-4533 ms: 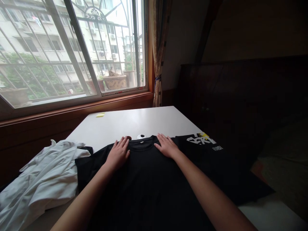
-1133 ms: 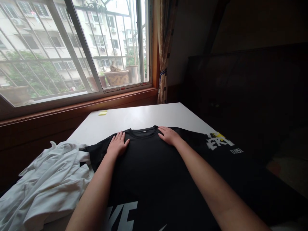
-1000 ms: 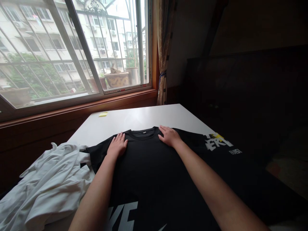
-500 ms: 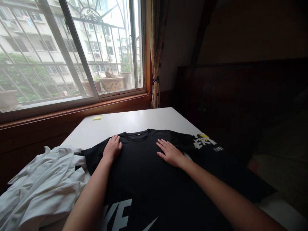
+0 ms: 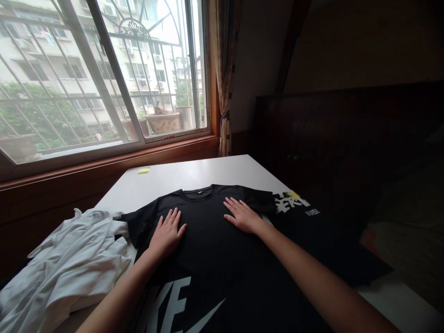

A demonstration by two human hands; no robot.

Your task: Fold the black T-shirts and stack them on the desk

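Observation:
A black T-shirt (image 5: 208,245) lies spread flat, its collar toward the far side and white print near the bottom of the view. My left hand (image 5: 167,232) rests open on the shirt's left chest, fingers stretched out. On the right chest, below the shoulder, my right hand (image 5: 242,215) lies flat with its fingers extended. Both palms face down on the fabric and grip nothing. The shirt's lower end runs out of view.
Under the shirt is a white table (image 5: 194,173), with a yellow sticky note (image 5: 144,170) near its far left edge. Crumpled white cloth (image 5: 79,259) is heaped at left. Another dark garment with white and yellow print (image 5: 293,202) lies at right. Beyond stand a barred window and a curtain (image 5: 225,83).
My left hand has slid from the left shoulder down and inward onto the chest, its fingers more spread. My right hand stays at nearly the same place. The view has shifted slightly.

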